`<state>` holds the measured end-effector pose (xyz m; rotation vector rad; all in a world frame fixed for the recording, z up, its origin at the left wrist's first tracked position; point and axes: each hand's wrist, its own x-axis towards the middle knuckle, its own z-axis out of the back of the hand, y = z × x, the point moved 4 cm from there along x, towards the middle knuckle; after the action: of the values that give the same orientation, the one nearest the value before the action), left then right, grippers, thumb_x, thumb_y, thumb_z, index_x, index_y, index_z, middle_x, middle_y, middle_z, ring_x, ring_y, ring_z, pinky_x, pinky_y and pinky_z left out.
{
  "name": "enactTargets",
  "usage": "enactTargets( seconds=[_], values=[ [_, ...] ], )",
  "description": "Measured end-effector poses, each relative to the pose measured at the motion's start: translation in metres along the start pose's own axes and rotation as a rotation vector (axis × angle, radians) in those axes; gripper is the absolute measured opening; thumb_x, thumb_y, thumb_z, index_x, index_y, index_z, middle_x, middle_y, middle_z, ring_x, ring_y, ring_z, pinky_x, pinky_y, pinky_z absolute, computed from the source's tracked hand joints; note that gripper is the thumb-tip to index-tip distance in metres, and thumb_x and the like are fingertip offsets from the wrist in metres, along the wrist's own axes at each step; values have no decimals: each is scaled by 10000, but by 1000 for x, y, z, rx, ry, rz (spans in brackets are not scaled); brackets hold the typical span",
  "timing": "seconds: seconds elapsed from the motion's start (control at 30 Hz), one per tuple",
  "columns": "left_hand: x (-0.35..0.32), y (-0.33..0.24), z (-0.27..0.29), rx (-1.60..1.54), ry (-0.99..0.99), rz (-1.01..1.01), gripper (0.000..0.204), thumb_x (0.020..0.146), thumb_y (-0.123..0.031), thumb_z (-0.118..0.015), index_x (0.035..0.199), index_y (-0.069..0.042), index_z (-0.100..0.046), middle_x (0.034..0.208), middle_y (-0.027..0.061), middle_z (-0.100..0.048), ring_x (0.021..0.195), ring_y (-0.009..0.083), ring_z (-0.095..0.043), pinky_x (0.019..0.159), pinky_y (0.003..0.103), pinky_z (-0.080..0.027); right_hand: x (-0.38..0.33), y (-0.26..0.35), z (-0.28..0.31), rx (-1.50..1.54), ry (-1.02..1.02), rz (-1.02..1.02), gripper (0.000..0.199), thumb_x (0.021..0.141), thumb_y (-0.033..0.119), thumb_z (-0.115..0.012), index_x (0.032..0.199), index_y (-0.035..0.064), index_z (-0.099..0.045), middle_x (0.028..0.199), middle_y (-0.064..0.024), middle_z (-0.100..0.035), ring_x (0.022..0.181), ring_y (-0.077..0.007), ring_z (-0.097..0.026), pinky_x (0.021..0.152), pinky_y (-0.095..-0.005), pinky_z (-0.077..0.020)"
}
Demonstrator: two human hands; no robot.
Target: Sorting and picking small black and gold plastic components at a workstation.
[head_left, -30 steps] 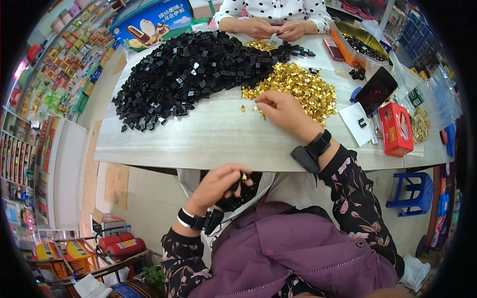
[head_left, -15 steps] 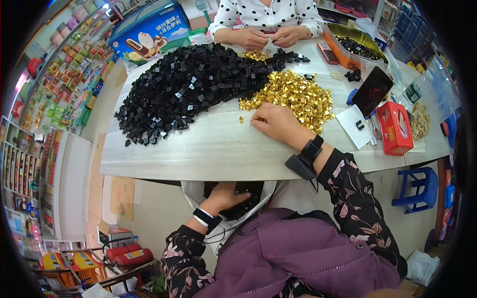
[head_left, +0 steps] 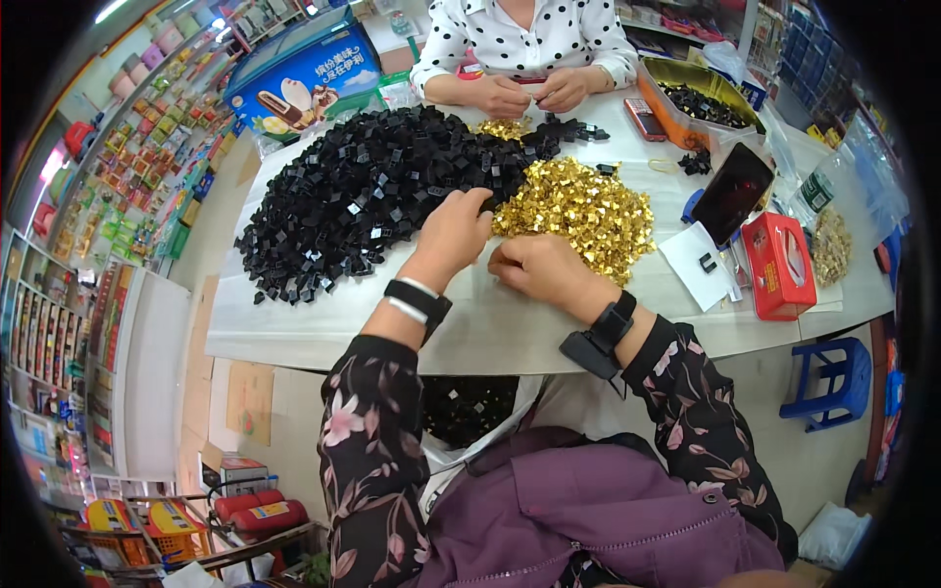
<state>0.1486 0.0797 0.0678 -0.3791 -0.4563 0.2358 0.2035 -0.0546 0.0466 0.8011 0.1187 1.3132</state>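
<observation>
A large heap of small black plastic pieces [head_left: 343, 186] covers the left and middle of the table. Beside it lies a heap of small gold metal pieces [head_left: 588, 211]. My left hand [head_left: 454, 233] is at the near right edge of the black heap, its fingers bent together and their tips partly hidden. Just right of it, my right hand [head_left: 549, 269] rests at the near edge of the gold heap with fingers curled in a pinch; whatever they hold is too small or hidden. Below the table edge, a white-lined bag [head_left: 529, 397] contains dark pieces [head_left: 470, 407].
Across the table, another person's hands [head_left: 534, 93] meet over small pieces. To the right are an orange-sided container [head_left: 676, 120], a phone [head_left: 732, 191], white paper [head_left: 694, 265] and a red tin [head_left: 777, 265]. A blue stool [head_left: 831, 382] stands beyond the table's right edge.
My left hand has come up from the bag below the table to the edge of the black heap. My right hand stays near the gold pieces, its fingers slightly shifted.
</observation>
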Motion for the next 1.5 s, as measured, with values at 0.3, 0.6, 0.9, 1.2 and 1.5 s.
enactTargets(
  seconds=[0.3, 0.6, 0.9, 1.2, 1.5],
  values=[
    [26, 9, -26, 271, 120, 111, 230, 795, -195, -608, 982, -66, -570, 885, 170, -604, 821, 361, -603, 729, 429, -499, 0, 2, -5, 80, -42, 127, 109, 766, 140, -608, 842, 83, -661, 842, -98, -646, 785, -268, -629, 706, -359, -509],
    [-4, 26, -3, 66, -67, -15, 310, 767, -128, -608, 1060, -28, -596, 877, 165, -622, 800, 311, -615, 704, 368, -502, 0, -4, 2, 132, -187, 162, 124, 745, 141, -639, 853, 85, -665, 791, -89, -636, 750, -262, -624, 668, -344, -500],
    [-70, 8, 14, -587, 139, 468, 251, 853, -59, -572, 1096, 4, -577, 943, 87, -640, 827, 130, -629, 691, 246, -505, 4, -9, -9, 828, 54, -312, 165, 831, 205, -666, 875, 47, -651, 796, -8, -627, 706, -75, -577, 645, -226, -472],
    [-118, -18, 4, -954, -109, 429, 233, 916, -50, -512, 1145, -10, -532, 950, 57, -634, 785, 119, -628, 658, 233, -510, -6, 9, -21, 1097, 325, -446, 157, 873, 213, -642, 908, 62, -615, 782, 24, -606, 684, -52, -555, 647, -205, -470],
    [-131, -18, -5, -624, -127, 293, 223, 899, -39, -524, 1115, -23, -575, 909, 34, -636, 738, 91, -613, 652, 226, -500, -8, 2, -28, 786, 410, -353, 189, 867, 253, -656, 862, 72, -601, 759, 33, -587, 660, -41, -548, 585, -187, -447]
  ],
)
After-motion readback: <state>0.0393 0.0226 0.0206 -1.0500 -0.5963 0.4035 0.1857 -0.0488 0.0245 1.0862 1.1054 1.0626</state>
